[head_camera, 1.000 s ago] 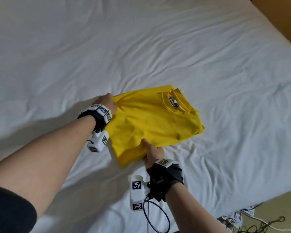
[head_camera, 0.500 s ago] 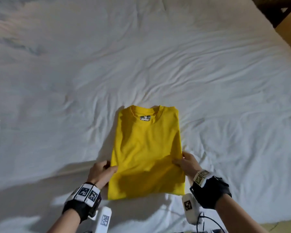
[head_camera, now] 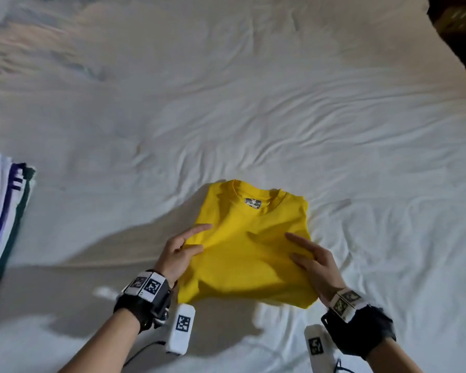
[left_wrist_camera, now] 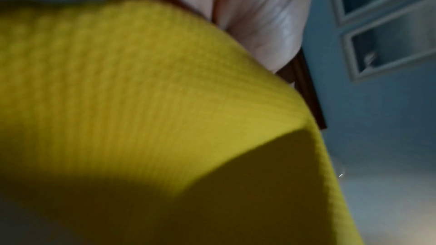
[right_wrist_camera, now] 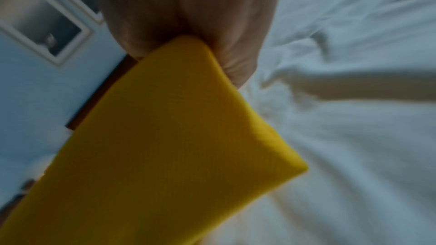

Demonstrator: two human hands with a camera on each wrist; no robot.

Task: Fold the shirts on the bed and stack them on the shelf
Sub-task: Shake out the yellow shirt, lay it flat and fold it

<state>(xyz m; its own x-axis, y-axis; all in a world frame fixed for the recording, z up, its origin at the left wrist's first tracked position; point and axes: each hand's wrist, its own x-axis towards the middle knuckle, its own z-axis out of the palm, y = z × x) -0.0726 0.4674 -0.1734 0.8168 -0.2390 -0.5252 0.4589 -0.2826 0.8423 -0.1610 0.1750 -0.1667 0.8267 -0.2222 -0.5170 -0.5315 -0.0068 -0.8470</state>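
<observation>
My left hand (head_camera: 176, 254) and right hand (head_camera: 316, 261) each grasp a side edge of the folded yellow shirt (head_camera: 249, 246), thumbs on top, remaining fingers tucked under the cloth. The shirt's near half is raised between my hands; its collar end rests on the white bed sheet (head_camera: 253, 103). A collar label (head_camera: 253, 203) shows, print illegible. A stack of folded clothes (head_camera: 3, 211) sits far left.

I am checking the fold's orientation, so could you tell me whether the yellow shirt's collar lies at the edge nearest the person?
No, the yellow shirt has its collar at the far edge, away from both hands.
</observation>
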